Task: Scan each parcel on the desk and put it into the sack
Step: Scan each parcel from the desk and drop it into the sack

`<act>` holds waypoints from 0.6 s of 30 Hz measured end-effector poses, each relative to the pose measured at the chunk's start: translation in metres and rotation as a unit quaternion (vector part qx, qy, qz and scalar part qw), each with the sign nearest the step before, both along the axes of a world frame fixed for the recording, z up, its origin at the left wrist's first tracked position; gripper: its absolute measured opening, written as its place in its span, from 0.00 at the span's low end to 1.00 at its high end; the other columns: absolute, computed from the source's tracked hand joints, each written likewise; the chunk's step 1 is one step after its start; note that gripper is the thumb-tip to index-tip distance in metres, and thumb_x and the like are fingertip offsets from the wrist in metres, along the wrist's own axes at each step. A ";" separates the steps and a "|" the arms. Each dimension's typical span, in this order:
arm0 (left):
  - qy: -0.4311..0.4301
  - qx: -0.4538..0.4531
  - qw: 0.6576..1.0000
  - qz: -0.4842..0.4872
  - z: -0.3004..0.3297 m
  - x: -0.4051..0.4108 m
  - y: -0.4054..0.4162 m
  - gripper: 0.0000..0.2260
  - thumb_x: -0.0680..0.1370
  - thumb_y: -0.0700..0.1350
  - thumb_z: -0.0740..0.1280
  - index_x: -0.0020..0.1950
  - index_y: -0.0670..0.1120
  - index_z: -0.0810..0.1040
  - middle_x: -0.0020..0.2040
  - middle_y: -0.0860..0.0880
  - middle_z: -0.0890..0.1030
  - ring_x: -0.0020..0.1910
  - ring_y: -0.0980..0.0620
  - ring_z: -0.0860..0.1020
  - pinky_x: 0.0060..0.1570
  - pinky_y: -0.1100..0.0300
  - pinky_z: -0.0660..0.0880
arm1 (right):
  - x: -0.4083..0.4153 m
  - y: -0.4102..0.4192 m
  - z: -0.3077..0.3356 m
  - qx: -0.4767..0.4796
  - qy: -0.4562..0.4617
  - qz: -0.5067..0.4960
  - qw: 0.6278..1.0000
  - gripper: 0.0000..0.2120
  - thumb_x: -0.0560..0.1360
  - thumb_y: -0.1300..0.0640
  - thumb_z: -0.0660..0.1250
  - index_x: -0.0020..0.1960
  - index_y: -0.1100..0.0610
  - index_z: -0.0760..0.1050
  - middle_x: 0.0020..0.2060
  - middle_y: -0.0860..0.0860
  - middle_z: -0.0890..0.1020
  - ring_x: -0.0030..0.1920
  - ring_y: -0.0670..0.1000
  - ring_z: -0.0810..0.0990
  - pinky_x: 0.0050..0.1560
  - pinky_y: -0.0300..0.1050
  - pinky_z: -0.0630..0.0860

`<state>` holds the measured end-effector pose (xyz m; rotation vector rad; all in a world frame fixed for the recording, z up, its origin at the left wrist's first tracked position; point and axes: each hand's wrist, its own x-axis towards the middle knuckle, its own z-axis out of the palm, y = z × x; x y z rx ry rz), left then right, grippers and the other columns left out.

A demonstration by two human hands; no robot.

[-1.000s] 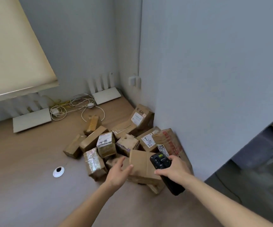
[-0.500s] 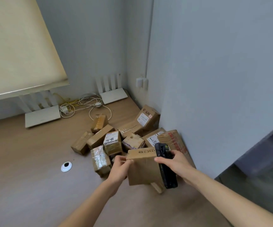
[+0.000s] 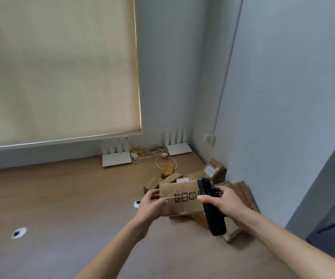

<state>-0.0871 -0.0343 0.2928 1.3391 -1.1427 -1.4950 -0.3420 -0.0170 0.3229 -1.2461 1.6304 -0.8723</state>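
Observation:
My left hand [image 3: 154, 204] grips the left end of a flat brown cardboard parcel [image 3: 182, 204] with black printed characters, lifted above the desk. My right hand [image 3: 221, 202] holds a black handheld scanner [image 3: 213, 210] against the parcel's right end. Behind and under the lifted parcel lies a pile of several brown parcels [image 3: 215, 171] in the desk's right corner against the wall, partly hidden. No sack is in view.
The wooden desk [image 3: 72, 198] has two round cable holes [image 3: 137, 202] [image 3: 18, 232]. Two white routers [image 3: 116, 160] [image 3: 178, 149] and tangled cables [image 3: 152, 153] sit at the back. A beige roller blind [image 3: 58, 67] hangs behind; a grey wall [image 3: 283, 97] closes the right.
My left hand closed on the flat parcel and lifted it off the pile, turning its printed face toward me. The scanner moved against its right end. My view tilted up.

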 end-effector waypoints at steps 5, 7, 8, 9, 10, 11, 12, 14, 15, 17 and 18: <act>-0.010 -0.055 0.997 0.046 0.041 0.060 0.045 0.11 0.79 0.46 0.71 0.58 0.47 0.74 0.57 0.46 0.81 0.56 0.48 0.80 0.55 0.47 0.80 | 0.057 0.028 0.039 -0.040 -0.006 0.034 0.999 0.50 0.58 0.37 0.81 0.74 0.56 0.71 0.57 0.50 0.81 0.55 0.50 0.82 0.47 0.44 0.80; -0.011 -0.068 0.996 0.057 0.051 0.080 0.058 0.12 0.78 0.40 0.70 0.60 0.47 0.74 0.59 0.46 0.81 0.55 0.50 0.81 0.49 0.54 0.80 | 0.074 0.034 0.053 -0.048 0.009 0.051 0.998 0.48 0.61 0.40 0.83 0.74 0.57 0.69 0.60 0.52 0.80 0.58 0.53 0.82 0.57 0.51 0.81; -0.003 -0.068 0.996 0.063 0.057 0.089 0.064 0.14 0.78 0.38 0.68 0.62 0.47 0.73 0.60 0.47 0.80 0.56 0.52 0.80 0.48 0.56 0.79 | 0.081 0.038 0.059 -0.049 0.014 0.058 0.997 0.46 0.63 0.42 0.83 0.74 0.57 0.69 0.61 0.53 0.80 0.60 0.54 0.81 0.61 0.53 0.80; 0.008 -0.068 0.995 0.072 0.062 0.096 0.069 0.17 0.78 0.37 0.67 0.65 0.48 0.72 0.61 0.48 0.79 0.56 0.53 0.80 0.47 0.57 0.79 | 0.088 0.041 0.065 -0.052 0.017 0.066 0.996 0.44 0.64 0.43 0.83 0.74 0.57 0.70 0.61 0.53 0.80 0.60 0.54 0.81 0.63 0.53 0.79; 0.018 -0.069 0.994 0.081 0.067 0.102 0.075 0.18 0.79 0.38 0.66 0.67 0.49 0.71 0.61 0.49 0.79 0.56 0.54 0.79 0.47 0.58 0.79 | 0.094 0.043 0.070 -0.055 0.020 0.076 0.995 0.43 0.64 0.45 0.83 0.73 0.58 0.71 0.61 0.52 0.80 0.61 0.54 0.81 0.63 0.52 0.79; 0.026 -0.072 0.993 0.091 0.072 0.107 0.081 0.17 0.80 0.40 0.66 0.68 0.50 0.72 0.60 0.50 0.80 0.56 0.55 0.79 0.45 0.59 0.79 | 0.101 0.046 0.075 -0.058 0.021 0.087 0.994 0.42 0.64 0.46 0.84 0.73 0.58 0.72 0.61 0.52 0.80 0.61 0.54 0.81 0.63 0.51 0.79; 0.031 -0.078 0.991 0.102 0.077 0.111 0.087 0.15 0.81 0.44 0.66 0.68 0.50 0.74 0.59 0.50 0.81 0.56 0.56 0.79 0.45 0.60 0.79 | 0.107 0.048 0.079 -0.060 0.024 0.100 0.993 0.41 0.64 0.47 0.84 0.72 0.58 0.72 0.61 0.53 0.81 0.61 0.54 0.80 0.63 0.51 0.79; 0.034 -0.092 0.986 0.131 0.083 0.118 0.099 0.13 0.81 0.52 0.66 0.65 0.51 0.76 0.58 0.50 0.82 0.56 0.56 0.78 0.47 0.56 0.80 | 0.116 0.052 0.084 -0.064 0.028 0.126 0.990 0.40 0.64 0.48 0.84 0.71 0.57 0.73 0.61 0.53 0.81 0.62 0.54 0.80 0.65 0.52 0.78; 0.036 -0.096 0.983 0.151 0.085 0.121 0.105 0.13 0.81 0.53 0.66 0.64 0.51 0.76 0.58 0.50 0.82 0.56 0.55 0.78 0.51 0.52 0.81 | 0.120 0.054 0.086 -0.065 0.028 0.138 0.988 0.40 0.64 0.49 0.85 0.71 0.57 0.74 0.61 0.54 0.81 0.62 0.54 0.80 0.66 0.53 0.78; 0.053 -0.095 0.978 0.180 0.089 0.128 0.116 0.14 0.80 0.54 0.67 0.63 0.52 0.76 0.58 0.50 0.81 0.57 0.54 0.79 0.53 0.49 0.82 | 0.127 0.058 0.087 -0.066 0.022 0.156 0.985 0.39 0.63 0.49 0.85 0.70 0.56 0.74 0.60 0.52 0.82 0.61 0.53 0.81 0.65 0.53 0.79; 0.068 -0.088 0.976 0.186 0.090 0.131 0.122 0.14 0.79 0.54 0.68 0.64 0.53 0.76 0.57 0.50 0.82 0.57 0.54 0.79 0.49 0.51 0.83 | 0.130 0.060 0.088 -0.066 0.018 0.165 0.984 0.39 0.62 0.49 0.86 0.68 0.55 0.74 0.59 0.51 0.82 0.60 0.52 0.81 0.61 0.50 0.80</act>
